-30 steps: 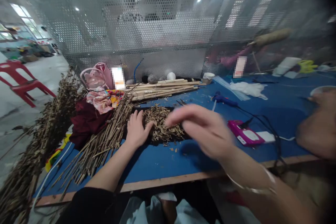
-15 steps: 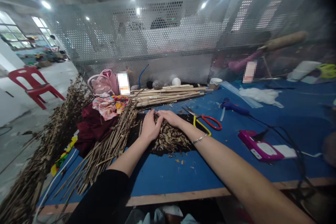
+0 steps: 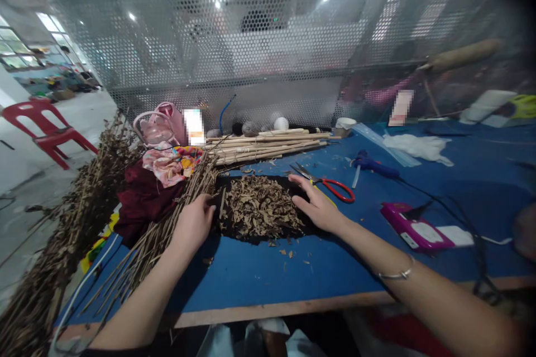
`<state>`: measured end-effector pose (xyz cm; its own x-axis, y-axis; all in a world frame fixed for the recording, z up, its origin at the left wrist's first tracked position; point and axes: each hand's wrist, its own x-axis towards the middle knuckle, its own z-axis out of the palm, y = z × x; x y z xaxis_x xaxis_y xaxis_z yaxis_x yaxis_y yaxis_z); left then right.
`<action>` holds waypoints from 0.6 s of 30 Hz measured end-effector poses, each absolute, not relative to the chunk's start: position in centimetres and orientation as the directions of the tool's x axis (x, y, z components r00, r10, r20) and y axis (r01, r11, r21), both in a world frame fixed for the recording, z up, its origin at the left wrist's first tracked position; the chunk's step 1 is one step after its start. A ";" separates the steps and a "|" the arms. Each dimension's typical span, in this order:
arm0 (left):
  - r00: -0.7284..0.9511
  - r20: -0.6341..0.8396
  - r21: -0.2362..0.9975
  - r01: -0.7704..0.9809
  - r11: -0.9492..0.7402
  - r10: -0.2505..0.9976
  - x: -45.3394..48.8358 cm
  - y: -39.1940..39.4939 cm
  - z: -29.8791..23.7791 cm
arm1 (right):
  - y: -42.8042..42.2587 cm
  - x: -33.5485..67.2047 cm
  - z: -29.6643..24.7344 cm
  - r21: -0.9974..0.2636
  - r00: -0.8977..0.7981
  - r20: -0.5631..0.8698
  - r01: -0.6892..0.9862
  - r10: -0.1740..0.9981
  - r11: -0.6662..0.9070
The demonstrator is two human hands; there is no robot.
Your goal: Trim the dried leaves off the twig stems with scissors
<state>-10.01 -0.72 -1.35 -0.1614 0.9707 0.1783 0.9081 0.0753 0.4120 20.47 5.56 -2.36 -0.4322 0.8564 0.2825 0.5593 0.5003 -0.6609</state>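
Dry brown leaves [image 3: 262,206] lay heaped on a black cloth [image 3: 312,227] between the two hands, near the front of the blue counter [image 3: 251,279]. At the heap's right side, the right hand [image 3: 318,206] stood with its fingers parted from the thumb, tips towards the leaves and nothing held; whether they touched the cloth could not be told. On the other side, the left hand [image 3: 193,220] had its fingers loosely bent beside the cloth's left edge, just apart from the heap, and whether they gripped anything could not be seen. Thin dry stalks [image 3: 146,251] ran beneath and beside that hand, crowding its side of the counter, with a maroon cloth [image 3: 146,201] and a flowered cloth [image 3: 163,164] beyond them. Close behind the right hand lay scissors [image 3: 339,189], one handle red, the other yellow and partly covered by the hand. Pale sticks [image 3: 268,145] were stacked across the back of the heap, with a white ball [image 3: 281,122] behind them and a small cup [image 3: 345,127] near their right end. Farther right were a blue glue gun [image 3: 371,163], a crumpled white glove [image 3: 419,145] and a purple box [image 3: 414,228], all well apart from the leaves.
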 end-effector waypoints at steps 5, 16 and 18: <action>-0.124 0.094 0.277 0.956 0.094 0.988 -8.7 -0.1 -1.8 | 4.9 18.4 -1.7 -0.661 -0.430 0.270 0.568 0.862 0.490; -0.231 0.160 0.269 0.946 0.183 0.960 -9.3 1.0 -1.3 | 6.5 23.7 -1.8 -0.172 -0.128 0.162 0.973 0.978 0.156; -0.223 0.128 0.253 0.950 0.186 0.966 -9.3 1.5 -1.1 | 7.1 24.4 -1.8 -0.081 -0.163 0.073 0.982 0.984 0.168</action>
<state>-9.27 1.52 -1.15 -0.2232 0.9664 0.1277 0.9495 0.1859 0.2527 24.38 7.09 -1.78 -0.1625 0.9840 0.0733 0.9824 0.1683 -0.0811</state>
